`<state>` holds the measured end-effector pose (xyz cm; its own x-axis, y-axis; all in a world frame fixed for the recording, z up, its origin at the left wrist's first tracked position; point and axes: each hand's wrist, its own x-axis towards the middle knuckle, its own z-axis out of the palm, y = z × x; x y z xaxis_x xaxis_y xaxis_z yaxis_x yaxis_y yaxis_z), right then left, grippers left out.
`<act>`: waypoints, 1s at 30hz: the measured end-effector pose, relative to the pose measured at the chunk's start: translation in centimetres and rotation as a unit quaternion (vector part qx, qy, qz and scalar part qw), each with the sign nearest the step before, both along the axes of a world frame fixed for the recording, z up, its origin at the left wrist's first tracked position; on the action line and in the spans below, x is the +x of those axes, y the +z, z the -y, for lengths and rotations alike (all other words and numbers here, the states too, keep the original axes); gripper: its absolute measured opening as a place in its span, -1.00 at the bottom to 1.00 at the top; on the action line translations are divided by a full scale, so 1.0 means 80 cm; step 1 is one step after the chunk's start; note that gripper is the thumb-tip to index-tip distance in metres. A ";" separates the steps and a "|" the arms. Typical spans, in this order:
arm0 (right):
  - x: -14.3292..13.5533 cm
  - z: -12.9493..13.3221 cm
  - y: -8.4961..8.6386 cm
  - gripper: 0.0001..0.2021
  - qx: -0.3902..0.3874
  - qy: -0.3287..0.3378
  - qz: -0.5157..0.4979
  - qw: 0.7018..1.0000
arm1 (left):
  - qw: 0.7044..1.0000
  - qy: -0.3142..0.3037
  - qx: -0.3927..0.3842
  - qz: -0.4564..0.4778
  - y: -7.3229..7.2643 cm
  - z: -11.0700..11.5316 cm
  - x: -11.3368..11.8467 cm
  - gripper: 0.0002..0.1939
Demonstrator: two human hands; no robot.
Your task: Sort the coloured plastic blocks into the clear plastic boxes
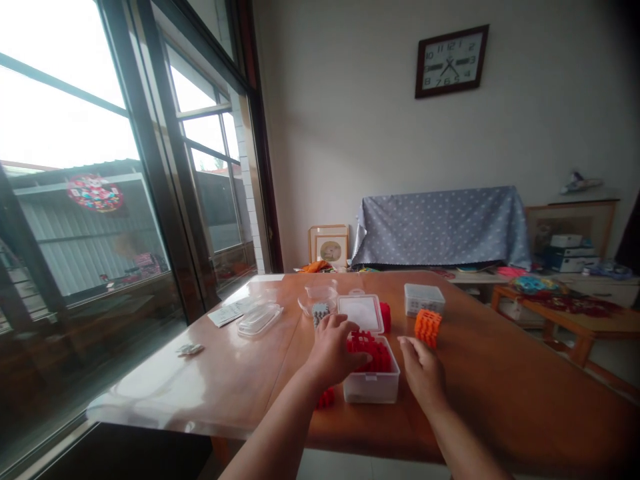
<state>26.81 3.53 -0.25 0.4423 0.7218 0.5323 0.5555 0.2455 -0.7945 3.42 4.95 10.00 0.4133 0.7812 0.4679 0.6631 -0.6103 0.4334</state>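
Red toothed plastic pieces (379,355) fill a clear box (371,388) whose lid (359,313) stands open behind it. My left hand (334,347) reaches over the box's left side, its fingers curled round some of the red pieces. Just right of the box is my right hand (421,373), with thumb and forefinger pressed together; what they hold, if anything, is too small to tell. An orange toothed stack (428,326) stands behind my right hand. A grey toothed stack (320,311) is behind my left hand, partly hidden. More red pieces (326,398) lie under my left forearm.
On the brown table (480,373) are a closed clear box (424,300) at the back right, a round clear container (320,293), a clear lid (259,319), a paper (231,311) and a small crumpled packet (190,349) on the left. Windows line the left side.
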 end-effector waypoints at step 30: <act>-0.005 0.006 0.007 -0.64 0.007 0.052 0.040 0.998 | 0.998 -0.033 -0.023 -0.043 -0.017 -0.016 0.039 -0.71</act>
<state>26.45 3.05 0.29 0.3205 0.7541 0.5733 0.5887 0.3156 -0.7442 6.53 6.21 8.66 0.5020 0.7703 0.3931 0.6577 -0.6352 0.4049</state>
